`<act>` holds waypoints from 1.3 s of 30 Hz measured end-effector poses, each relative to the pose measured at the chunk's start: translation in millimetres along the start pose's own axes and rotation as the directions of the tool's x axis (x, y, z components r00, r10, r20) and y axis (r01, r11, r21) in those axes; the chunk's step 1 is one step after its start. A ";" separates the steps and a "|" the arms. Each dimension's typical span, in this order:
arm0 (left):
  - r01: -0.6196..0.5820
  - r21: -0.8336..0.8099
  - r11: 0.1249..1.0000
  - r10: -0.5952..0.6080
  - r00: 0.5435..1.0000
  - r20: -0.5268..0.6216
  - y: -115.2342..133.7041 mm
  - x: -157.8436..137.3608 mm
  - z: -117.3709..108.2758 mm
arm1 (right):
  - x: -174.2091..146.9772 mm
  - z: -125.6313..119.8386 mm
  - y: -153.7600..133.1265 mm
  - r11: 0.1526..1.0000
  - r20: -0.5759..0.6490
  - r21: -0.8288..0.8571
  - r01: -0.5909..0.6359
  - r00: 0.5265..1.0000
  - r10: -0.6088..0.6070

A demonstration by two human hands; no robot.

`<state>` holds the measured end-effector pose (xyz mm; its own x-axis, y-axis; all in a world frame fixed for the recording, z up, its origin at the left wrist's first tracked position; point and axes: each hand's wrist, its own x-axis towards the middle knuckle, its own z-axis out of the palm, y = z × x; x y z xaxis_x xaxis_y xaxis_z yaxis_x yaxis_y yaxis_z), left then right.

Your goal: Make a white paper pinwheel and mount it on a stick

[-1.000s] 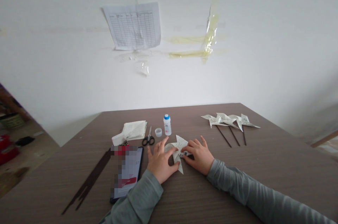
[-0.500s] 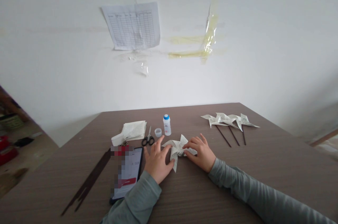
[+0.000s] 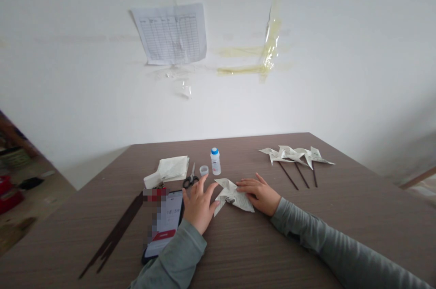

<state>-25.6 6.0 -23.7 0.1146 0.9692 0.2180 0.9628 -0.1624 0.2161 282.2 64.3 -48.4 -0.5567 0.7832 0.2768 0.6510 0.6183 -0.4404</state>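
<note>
A pinwheel point(image 3: 232, 196) folded from printed paper lies on the brown table between my hands. My left hand point(image 3: 199, 205) is at its left side, fingers spread, with the thumb and a fingertip close to the paper's edge. My right hand point(image 3: 259, 194) rests at its right side, fingers stretched out over the right blades and holding nothing. Just behind the pinwheel stands a white glue bottle point(image 3: 215, 162) with a blue cap. A small clear cap point(image 3: 204, 170) and black-handled scissors point(image 3: 190, 180) lie beyond my left hand.
Several finished paper pinwheels on dark sticks point(image 3: 295, 154) lie at the back right. A stack of folded paper point(image 3: 173, 168) sits back left, near a bundle of dark sticks point(image 3: 117, 230). A phone point(image 3: 165, 227) lies beside my left forearm. The white wall point(image 3: 238, 107) rises behind the table point(image 3: 272, 252).
The pinwheel has turned and its blades point differently. My left hand has drawn slightly left, and the right hand's fingers have flattened from their curled position at its centre.
</note>
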 end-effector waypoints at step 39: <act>0.044 -0.014 0.999 -0.043 0.998 0.033 5.9 -2.4 -11.9 | 54.9 -22.0 8.3 0.987 -0.157 0.077 0.144 0.979 -0.131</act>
<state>-23.1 0.5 -11.6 0.0808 0.9810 0.1765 0.9633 -0.1223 0.2389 268.3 113.8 -18.1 -0.5492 0.6960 0.4625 0.5219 0.7179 -0.4607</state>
